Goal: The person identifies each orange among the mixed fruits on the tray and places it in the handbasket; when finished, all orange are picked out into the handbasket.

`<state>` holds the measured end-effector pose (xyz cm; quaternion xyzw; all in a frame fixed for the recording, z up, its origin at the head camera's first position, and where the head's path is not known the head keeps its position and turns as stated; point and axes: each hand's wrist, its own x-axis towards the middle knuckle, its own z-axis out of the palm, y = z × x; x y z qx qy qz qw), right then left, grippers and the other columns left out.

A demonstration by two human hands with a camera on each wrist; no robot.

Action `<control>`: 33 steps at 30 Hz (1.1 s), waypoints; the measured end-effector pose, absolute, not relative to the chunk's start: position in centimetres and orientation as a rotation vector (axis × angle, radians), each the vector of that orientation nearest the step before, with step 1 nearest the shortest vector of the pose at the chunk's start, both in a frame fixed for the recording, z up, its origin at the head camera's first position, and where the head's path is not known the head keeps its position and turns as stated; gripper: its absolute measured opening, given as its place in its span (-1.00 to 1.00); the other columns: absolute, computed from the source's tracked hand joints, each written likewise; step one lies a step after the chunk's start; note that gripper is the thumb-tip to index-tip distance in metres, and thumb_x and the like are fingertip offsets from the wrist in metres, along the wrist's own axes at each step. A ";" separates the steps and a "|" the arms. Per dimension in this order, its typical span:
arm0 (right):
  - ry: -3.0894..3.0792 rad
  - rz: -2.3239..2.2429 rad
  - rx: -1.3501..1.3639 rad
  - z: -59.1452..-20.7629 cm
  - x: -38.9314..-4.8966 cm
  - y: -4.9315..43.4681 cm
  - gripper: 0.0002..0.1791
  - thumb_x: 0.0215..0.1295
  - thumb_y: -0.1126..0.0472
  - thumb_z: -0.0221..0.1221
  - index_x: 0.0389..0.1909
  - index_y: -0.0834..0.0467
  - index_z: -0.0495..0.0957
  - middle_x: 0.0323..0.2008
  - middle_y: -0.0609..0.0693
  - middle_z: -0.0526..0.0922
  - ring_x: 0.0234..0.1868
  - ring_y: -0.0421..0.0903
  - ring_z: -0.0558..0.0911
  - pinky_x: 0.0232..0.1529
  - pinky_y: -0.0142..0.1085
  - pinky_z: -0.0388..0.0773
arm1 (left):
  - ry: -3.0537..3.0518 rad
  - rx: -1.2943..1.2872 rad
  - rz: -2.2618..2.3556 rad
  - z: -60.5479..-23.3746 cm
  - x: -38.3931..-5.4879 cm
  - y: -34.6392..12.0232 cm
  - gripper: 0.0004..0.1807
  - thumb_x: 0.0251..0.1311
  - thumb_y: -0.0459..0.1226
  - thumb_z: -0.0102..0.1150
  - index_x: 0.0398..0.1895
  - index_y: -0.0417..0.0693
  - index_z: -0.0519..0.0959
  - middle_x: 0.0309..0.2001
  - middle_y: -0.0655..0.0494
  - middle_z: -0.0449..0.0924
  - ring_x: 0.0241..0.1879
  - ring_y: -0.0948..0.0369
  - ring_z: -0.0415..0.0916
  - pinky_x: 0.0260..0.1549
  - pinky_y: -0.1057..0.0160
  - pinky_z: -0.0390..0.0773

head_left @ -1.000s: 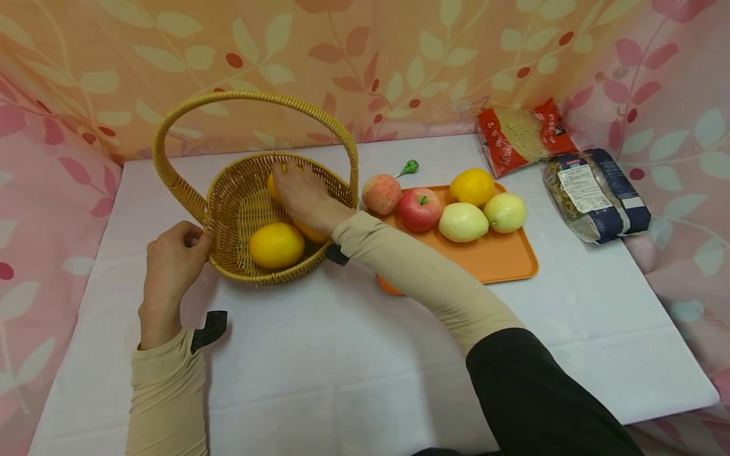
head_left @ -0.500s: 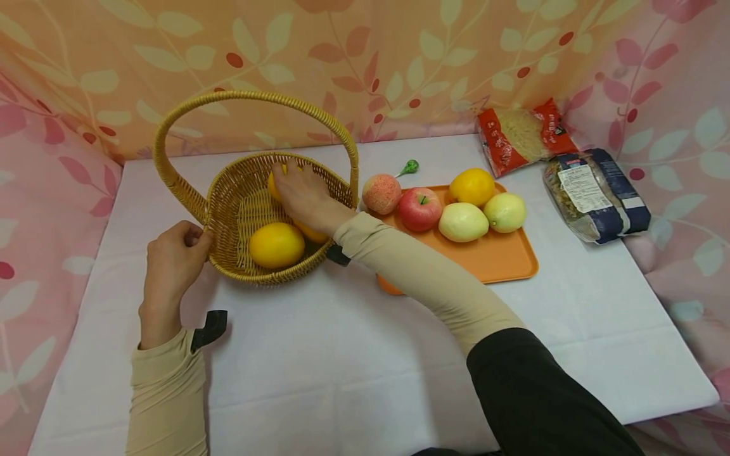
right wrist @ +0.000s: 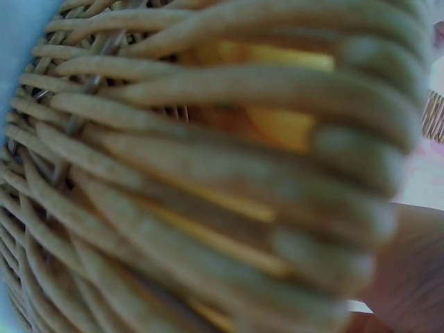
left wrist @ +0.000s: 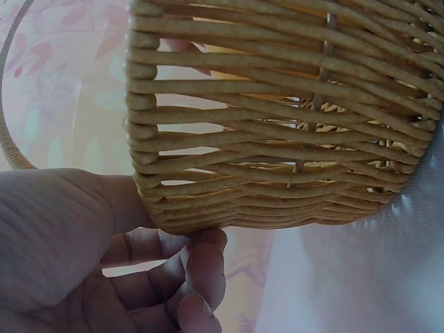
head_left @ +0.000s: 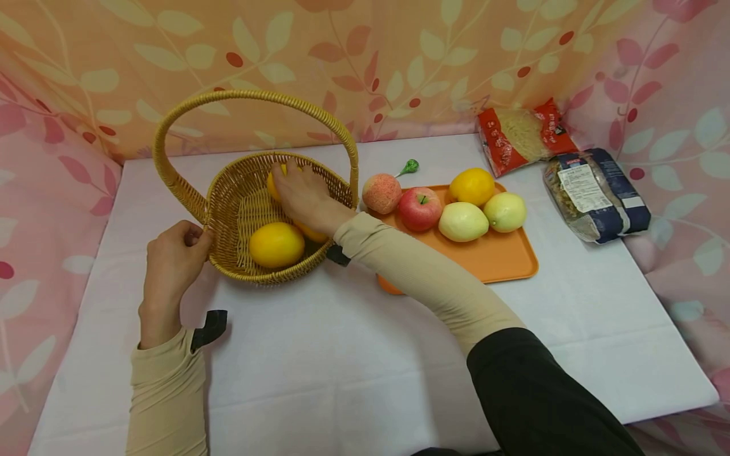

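A wicker basket (head_left: 228, 215) with a tall arched handle stands on the left part of the table. My left hand (head_left: 173, 256) pinches its left rim between thumb and fingers; the left wrist view shows the woven side (left wrist: 277, 125) close up. My right hand (head_left: 305, 193) reaches over the right rim into the basket, its fingers curled over a yellow lemon (head_left: 272, 188) that it mostly hides. Another lemon (head_left: 276, 245) lies at the front of the basket, and a third yellow fruit (head_left: 310, 232) shows partly beneath my right hand. The right wrist view is mostly filled by basket weave (right wrist: 208, 159).
Right of the basket an orange tray (head_left: 502, 259) bears an apple (head_left: 420, 209), a lemon (head_left: 472, 187) and two pale green-yellow fruits (head_left: 464, 222). A peach (head_left: 382, 194) sits at its left corner, near a green lollipop (head_left: 409, 167). A red packet (head_left: 525, 136) and a dark blue bag (head_left: 595, 196) lie back right.
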<state>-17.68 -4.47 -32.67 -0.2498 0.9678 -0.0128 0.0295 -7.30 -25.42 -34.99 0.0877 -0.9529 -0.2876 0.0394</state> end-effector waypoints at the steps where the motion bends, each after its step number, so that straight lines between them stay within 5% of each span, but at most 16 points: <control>1: 2.988 -0.024 -0.772 -32.7 -17.7 -4.5 -0.42 0.46 0.10 -0.03 0.45 0.07 0.15 0.23 0.13 0.44 -0.01 0.07 0.58 -0.21 -0.19 0.65 | -2.922 0.271 -0.882 -35.0 -7.3 -25.4 -0.62 0.35 -0.11 -0.05 -0.24 -0.30 0.56 -0.46 -0.16 0.57 -0.57 0.18 0.35 -0.69 0.29 0.33; 16: 3.050 -0.046 -0.832 -32.4 -16.7 -4.2 -0.38 0.47 -0.04 -0.08 0.48 0.05 0.11 0.29 0.16 0.40 0.06 0.06 0.57 -0.16 -0.18 0.66 | -2.923 0.274 -0.890 -35.0 -7.3 -25.4 -0.62 0.36 -0.11 -0.05 -0.22 -0.30 0.55 -0.43 -0.20 0.58 -0.57 0.18 0.35 -0.69 0.29 0.33; 24: 3.079 -0.081 -0.960 -30.8 -14.7 -3.0 -0.26 0.37 -0.12 0.08 0.48 0.04 0.13 0.42 0.12 0.29 0.32 0.06 0.45 0.07 -0.17 0.60 | -2.921 0.281 -0.900 -34.9 -7.3 -25.3 -0.63 0.35 -0.12 -0.05 -0.24 -0.30 0.55 -0.45 -0.18 0.57 -0.56 0.13 0.38 -0.70 0.28 0.33; 33: 3.121 -0.358 -1.317 -28.9 -10.7 1.4 -0.43 0.41 -0.02 0.06 0.36 0.13 0.34 0.36 0.12 0.40 0.36 0.03 0.42 0.40 -0.21 0.31 | -2.919 0.284 -0.905 -34.9 -7.3 -25.3 -0.62 0.35 -0.10 -0.05 -0.24 -0.30 0.55 -0.45 -0.18 0.57 -0.54 0.10 0.38 -0.68 0.28 0.34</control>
